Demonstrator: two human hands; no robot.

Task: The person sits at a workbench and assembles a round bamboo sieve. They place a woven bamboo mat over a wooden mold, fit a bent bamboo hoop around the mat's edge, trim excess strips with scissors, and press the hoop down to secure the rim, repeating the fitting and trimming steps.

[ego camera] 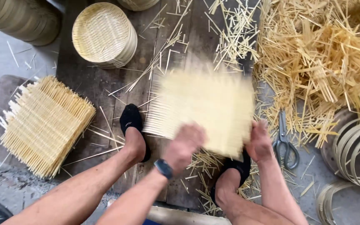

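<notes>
A square woven bamboo mat (205, 106) is held over the wooden boards, blurred with motion. My left hand (185, 143), with a dark watch on the wrist, grips its near edge. My right hand (258, 141) grips the near right corner. Both my feet in black shoes rest below the mat, the left foot (133, 129) on the boards and the right foot (232, 177) among loose strips.
A stack of woven square mats (42, 123) lies at left. Round woven baskets (103, 33) stand at the back. A heap of bamboo offcuts (317, 58) fills the right. Scissors (285, 139) lie beside bamboo hoops (357, 150).
</notes>
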